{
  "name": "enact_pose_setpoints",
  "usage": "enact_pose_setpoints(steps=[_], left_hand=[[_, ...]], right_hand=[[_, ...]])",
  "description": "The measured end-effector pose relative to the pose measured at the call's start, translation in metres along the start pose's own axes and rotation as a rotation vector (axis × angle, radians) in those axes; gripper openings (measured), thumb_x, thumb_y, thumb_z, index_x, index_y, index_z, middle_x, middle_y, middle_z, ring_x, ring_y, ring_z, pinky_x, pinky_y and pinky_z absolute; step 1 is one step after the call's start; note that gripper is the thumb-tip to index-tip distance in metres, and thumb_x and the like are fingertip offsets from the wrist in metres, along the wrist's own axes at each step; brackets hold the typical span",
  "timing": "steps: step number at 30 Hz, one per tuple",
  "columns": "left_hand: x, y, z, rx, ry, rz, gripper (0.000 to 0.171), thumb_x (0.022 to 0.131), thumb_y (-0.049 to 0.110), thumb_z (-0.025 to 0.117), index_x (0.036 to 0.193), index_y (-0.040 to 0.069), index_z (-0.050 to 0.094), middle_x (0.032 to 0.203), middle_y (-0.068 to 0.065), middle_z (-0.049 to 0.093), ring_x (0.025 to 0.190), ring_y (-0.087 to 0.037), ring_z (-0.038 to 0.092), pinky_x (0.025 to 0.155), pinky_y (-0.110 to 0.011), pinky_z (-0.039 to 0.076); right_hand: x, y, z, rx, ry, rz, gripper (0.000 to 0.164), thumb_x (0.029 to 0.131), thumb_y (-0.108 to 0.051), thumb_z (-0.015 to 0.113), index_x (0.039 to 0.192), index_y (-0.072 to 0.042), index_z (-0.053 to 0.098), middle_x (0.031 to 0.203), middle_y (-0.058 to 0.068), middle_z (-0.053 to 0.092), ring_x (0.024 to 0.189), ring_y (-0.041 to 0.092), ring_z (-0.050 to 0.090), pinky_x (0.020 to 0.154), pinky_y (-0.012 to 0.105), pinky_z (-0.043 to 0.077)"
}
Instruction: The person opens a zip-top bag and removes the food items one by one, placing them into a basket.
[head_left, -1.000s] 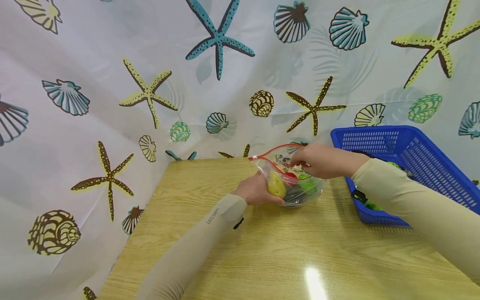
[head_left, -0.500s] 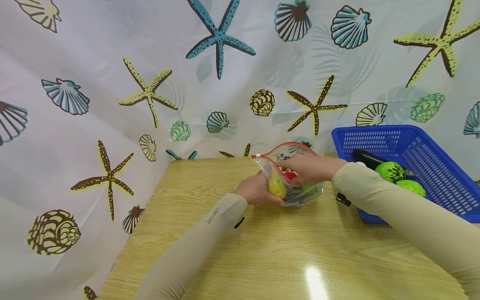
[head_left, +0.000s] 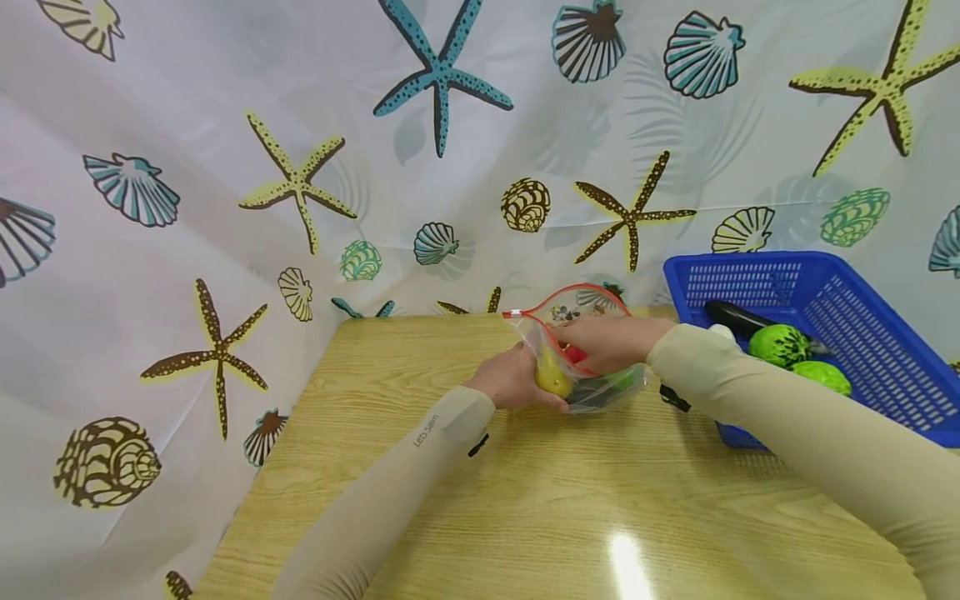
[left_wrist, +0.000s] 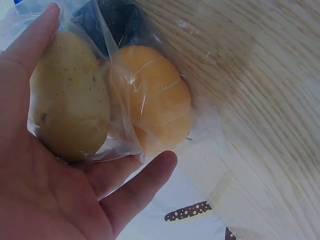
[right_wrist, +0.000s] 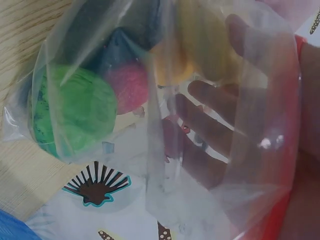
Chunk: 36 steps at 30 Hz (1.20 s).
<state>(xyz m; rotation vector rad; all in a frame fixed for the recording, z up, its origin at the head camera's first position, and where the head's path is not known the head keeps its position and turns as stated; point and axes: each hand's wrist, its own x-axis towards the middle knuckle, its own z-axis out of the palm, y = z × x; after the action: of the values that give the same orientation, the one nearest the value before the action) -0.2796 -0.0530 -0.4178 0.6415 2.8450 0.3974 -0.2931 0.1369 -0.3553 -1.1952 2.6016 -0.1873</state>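
Observation:
A clear zip bag with a red-edged mouth stands on the table, its mouth spread apart. My left hand holds its left side, thumb and fingers around a potato through the plastic. Beside the potato lies a round orange pumpkin-like piece. A dark piece, a pinkish-red round piece and a green round piece are also in the bag. My right hand reaches inside through the mouth. Its fingers are spread near the potato, seen blurred through plastic, with nothing visibly gripped.
A blue basket stands right of the bag, partly behind my right forearm. It contains an eggplant, a green round vegetable with dark marks, another green one and something white. A patterned curtain hangs behind the table.
My right hand has moved from above the bag's mouth down and left into it. The mouth's back edge stands a little higher. My left hand keeps its hold at the same spot.

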Motion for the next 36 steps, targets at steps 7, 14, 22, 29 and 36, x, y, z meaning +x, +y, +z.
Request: enact_pose_setpoints(steps=[7, 14, 22, 29, 36], left_hand=[[0.0, 0.002, -0.001, -0.02, -0.002, -0.008, 0.093, 0.058, 0.073, 0.072, 0.126, 0.019, 0.04, 0.101, 0.006, 0.053, 0.083, -0.01, 0.053, 0.074, -0.035, 0.051], [-0.001, 0.002, -0.003, -0.022, -0.002, -0.01, 0.093, 0.058, 0.072, 0.073, 0.127, 0.019, 0.039, 0.104, 0.005, 0.054, 0.085, -0.011, 0.053, 0.077, -0.036, 0.051], [-0.002, 0.002, -0.003, -0.012, -0.012, -0.019, 0.095, 0.058, 0.073, 0.072, 0.129, 0.019, 0.041, 0.11, 0.004, 0.056, 0.089, -0.012, 0.055, 0.077, -0.037, 0.05], [-0.003, 0.001, -0.003, -0.002, -0.02, -0.02, 0.104, 0.058, 0.073, 0.072, 0.139, 0.017, 0.039, 0.117, 0.003, 0.057, 0.092, -0.014, 0.056, 0.077, -0.036, 0.05], [-0.001, 0.0, -0.003, 0.02, -0.017, -0.007, 0.108, 0.059, 0.074, 0.07, 0.143, 0.015, 0.035, 0.125, 0.001, 0.055, 0.096, -0.014, 0.055, 0.079, -0.035, 0.051]], right_hand=[[0.004, 0.002, 0.001, 0.008, -0.043, 0.004, 0.055, 0.098, -0.011, 0.05, 0.148, -0.007, 0.029, 0.115, 0.01, 0.063, 0.099, 0.018, 0.057, 0.089, 0.043, 0.047], [0.005, -0.001, -0.002, 0.077, -0.051, -0.018, 0.055, 0.099, -0.009, 0.046, 0.149, -0.004, 0.025, 0.125, 0.015, 0.058, 0.107, 0.022, 0.054, 0.093, 0.046, 0.045], [0.01, 0.009, 0.002, 0.223, -0.067, -0.035, 0.054, 0.1, -0.019, 0.049, 0.149, -0.011, 0.028, 0.132, 0.009, 0.053, 0.113, 0.019, 0.05, 0.094, 0.045, 0.044], [0.015, 0.007, 0.003, 0.258, -0.055, -0.01, 0.048, 0.099, -0.024, 0.051, 0.143, -0.011, 0.038, 0.126, 0.007, 0.057, 0.109, 0.017, 0.052, 0.093, 0.045, 0.045], [0.018, 0.008, 0.006, 0.273, -0.043, 0.036, 0.044, 0.097, -0.02, 0.051, 0.138, -0.008, 0.041, 0.124, 0.008, 0.058, 0.108, 0.017, 0.053, 0.093, 0.044, 0.045]])
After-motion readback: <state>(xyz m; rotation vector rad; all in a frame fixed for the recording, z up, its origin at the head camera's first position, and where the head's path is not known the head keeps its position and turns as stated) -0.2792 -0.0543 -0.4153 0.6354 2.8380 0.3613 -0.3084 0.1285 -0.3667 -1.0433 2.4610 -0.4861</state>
